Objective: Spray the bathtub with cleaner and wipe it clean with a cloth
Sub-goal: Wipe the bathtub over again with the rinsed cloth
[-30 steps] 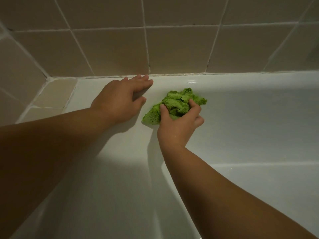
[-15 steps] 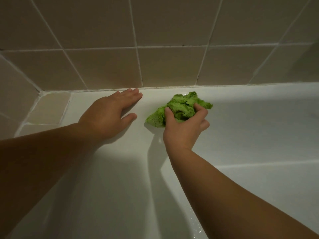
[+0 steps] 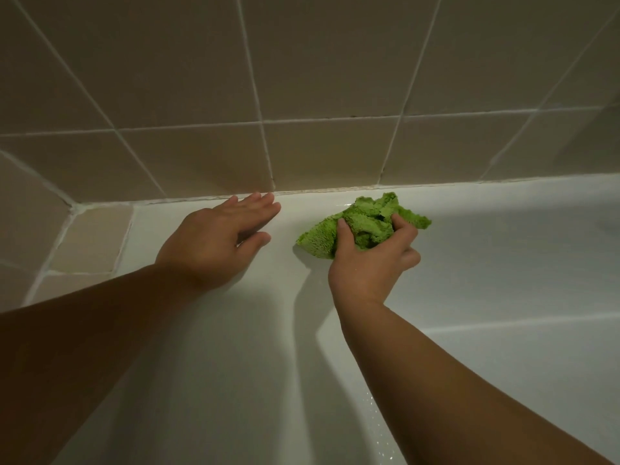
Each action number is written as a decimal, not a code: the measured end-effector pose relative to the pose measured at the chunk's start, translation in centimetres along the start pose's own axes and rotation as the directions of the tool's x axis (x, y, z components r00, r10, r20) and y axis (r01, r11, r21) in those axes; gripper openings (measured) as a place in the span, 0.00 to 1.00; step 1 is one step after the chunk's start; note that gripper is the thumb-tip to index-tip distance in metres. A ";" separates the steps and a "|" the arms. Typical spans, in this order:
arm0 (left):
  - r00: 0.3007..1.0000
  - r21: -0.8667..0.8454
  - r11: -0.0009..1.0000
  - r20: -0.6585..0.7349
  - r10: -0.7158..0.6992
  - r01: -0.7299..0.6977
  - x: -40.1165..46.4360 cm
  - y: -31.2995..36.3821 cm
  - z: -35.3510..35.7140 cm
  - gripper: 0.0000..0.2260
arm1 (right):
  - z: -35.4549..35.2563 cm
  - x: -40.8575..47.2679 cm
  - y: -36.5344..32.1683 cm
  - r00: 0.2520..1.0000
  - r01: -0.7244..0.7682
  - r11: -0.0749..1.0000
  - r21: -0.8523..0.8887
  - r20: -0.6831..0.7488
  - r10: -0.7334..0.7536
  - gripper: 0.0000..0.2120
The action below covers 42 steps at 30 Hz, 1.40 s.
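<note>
A crumpled green cloth (image 3: 369,223) lies against the upper inner wall of the white bathtub (image 3: 503,250), just below its rim. My right hand (image 3: 372,263) is closed on the cloth and presses it to the tub. My left hand (image 3: 214,239) lies flat, fingers together, on the tub's rim to the left of the cloth, not touching it. Small water drops show on the tub wall near my right forearm. No spray bottle is in view.
A beige tiled wall (image 3: 302,78) rises directly behind the rim. A tiled corner ledge (image 3: 90,239) sits at the left end of the tub. The tub's inner wall runs on to the right.
The view has tilted so the hands sit lower in frame. My right hand has pushed the cloth a little up and to the right along the rim. My left hand stays flat.
</note>
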<state>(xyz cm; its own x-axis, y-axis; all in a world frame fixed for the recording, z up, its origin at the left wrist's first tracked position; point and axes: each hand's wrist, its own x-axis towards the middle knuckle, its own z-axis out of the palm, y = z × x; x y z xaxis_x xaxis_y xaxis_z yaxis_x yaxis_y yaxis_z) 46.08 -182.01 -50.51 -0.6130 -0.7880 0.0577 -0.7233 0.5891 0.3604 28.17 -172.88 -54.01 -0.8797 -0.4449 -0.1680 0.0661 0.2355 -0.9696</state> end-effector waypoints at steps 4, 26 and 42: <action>0.998 -0.005 0.999 -0.038 0.045 -0.046 0.3 -0.2 0.1 0.22 | 0.0 -0.1 0.2 1.000 0.003 1.000 0.002 0.005 -0.003 0.33; 0.726 -0.336 0.781 -0.301 -0.618 0.526 -12.5 1.4 -1.0 0.24 | 2.9 -7.0 -5.7 0.694 0.502 0.851 -0.155 0.660 -0.289 0.36; 0.803 -0.136 0.872 -0.343 -0.486 0.470 -14.1 0.8 0.3 0.27 | 7.1 -6.5 -6.7 0.206 0.960 0.239 -0.142 0.941 -0.268 0.30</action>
<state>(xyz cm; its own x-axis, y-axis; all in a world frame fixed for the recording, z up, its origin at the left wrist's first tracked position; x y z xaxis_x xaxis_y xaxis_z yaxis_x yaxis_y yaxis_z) 54.10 -170.36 -51.34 -0.0315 -0.9811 0.1907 -0.8755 0.1191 0.4683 36.73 -177.69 -47.71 0.2442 -0.9680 0.0575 -0.8962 -0.2480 -0.3680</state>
